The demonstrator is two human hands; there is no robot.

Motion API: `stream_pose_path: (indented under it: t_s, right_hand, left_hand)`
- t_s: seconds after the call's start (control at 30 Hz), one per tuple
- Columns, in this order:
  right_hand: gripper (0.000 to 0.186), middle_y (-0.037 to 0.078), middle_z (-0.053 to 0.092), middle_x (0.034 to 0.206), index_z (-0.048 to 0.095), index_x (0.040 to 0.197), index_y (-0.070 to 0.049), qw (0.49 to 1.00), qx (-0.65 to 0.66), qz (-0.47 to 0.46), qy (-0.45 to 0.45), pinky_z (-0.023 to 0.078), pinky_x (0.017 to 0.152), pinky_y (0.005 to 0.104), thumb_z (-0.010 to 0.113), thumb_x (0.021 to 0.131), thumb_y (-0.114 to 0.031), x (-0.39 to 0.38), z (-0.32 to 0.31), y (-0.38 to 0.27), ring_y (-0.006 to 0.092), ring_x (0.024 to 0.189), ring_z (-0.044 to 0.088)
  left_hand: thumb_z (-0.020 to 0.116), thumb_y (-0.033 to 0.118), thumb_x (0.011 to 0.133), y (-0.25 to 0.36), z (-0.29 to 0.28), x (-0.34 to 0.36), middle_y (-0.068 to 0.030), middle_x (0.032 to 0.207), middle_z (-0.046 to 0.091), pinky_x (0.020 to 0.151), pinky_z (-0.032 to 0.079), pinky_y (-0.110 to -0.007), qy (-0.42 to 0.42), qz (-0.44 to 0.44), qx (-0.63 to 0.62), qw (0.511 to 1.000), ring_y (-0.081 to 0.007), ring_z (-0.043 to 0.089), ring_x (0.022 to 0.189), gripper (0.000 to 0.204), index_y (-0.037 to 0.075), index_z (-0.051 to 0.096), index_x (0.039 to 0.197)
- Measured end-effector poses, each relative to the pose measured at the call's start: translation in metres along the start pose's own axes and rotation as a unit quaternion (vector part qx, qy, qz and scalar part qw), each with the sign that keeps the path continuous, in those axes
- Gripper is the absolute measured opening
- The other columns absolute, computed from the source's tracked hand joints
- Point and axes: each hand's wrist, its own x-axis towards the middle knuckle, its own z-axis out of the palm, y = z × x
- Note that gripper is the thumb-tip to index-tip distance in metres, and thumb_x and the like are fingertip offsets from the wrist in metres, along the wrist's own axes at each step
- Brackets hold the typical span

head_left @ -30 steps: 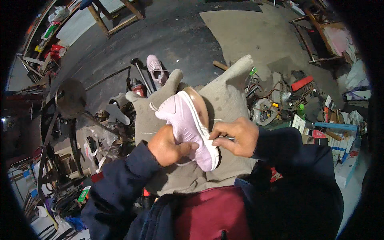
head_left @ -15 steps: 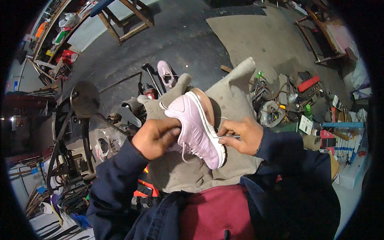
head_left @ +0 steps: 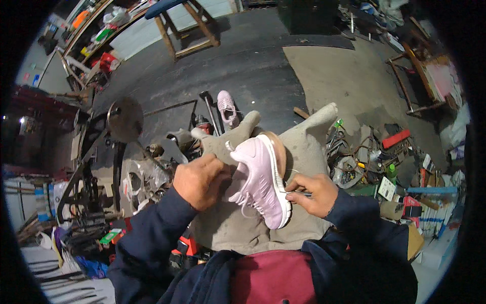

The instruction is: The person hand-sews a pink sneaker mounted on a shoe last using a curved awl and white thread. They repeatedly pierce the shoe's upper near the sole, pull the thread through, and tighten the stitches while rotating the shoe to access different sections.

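Observation:
A pale pink sneaker [head_left: 259, 175] lies tilted across my lap, its white sole [head_left: 278, 175] turned to the right. My right hand [head_left: 315, 194] is at the sole's edge near the toe, pinching a slim metal awl [head_left: 304, 194] whose tip is hidden at the sole. A thin light thread [head_left: 292, 175] curves up beside those fingers. To the left of the shoe's opening, my left hand [head_left: 201, 181] is closed in a fist; what it grips, if anything, is hidden. A tan rounded piece [head_left: 280, 152] shows behind the sole.
A grey-beige cloth [head_left: 310, 139] covers my lap. The matching pink sneaker [head_left: 228, 108] stands on the dark floor ahead. At the left is a black metal machine with a round wheel [head_left: 125, 120]. Tools and scraps [head_left: 354, 157] are heaped at the right; a wooden stool [head_left: 185, 30] stands farther off.
My left hand has come out of the shoe's opening and moved left, now closed in a fist. The right hand stays at the sole's edge. The whole view has shifted.

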Motion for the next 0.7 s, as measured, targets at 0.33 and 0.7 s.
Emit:
stream_pose_path:
  t_s: [0.33,0.7]
  right_hand:
    - [0.014,0.015,0.076,0.083,0.068,0.1,0.006,1.0,0.005,0.012,-0.002,0.057,0.071,0.03,0.072,0.092,-0.005,0.0,0.003,-0.007,0.0177,0.078,0.075]
    - [0.013,0.011,0.075,0.081,0.066,0.102,0.006,0.998,0.008,0.058,-0.004,0.053,0.066,0.0265,0.07,0.094,-0.004,-0.003,0.007,-0.011,0.0111,0.073,0.07]
  left_hand:
    - [0.075,0.016,0.089,0.002,0.006,-0.01,-0.022,0.089,0.071,0.075,0.053,-0.047,-0.089,-0.089,-0.206,0.97,-0.0419,0.07,0.081,0.045,0.007,0.053,0.128]
    - [0.071,0.011,0.092,-0.024,-0.003,-0.023,-0.0197,0.089,0.071,0.07,0.053,-0.043,-0.042,-0.062,-0.131,0.989,-0.0414,0.068,0.083,0.012,0.002,0.071,0.1]
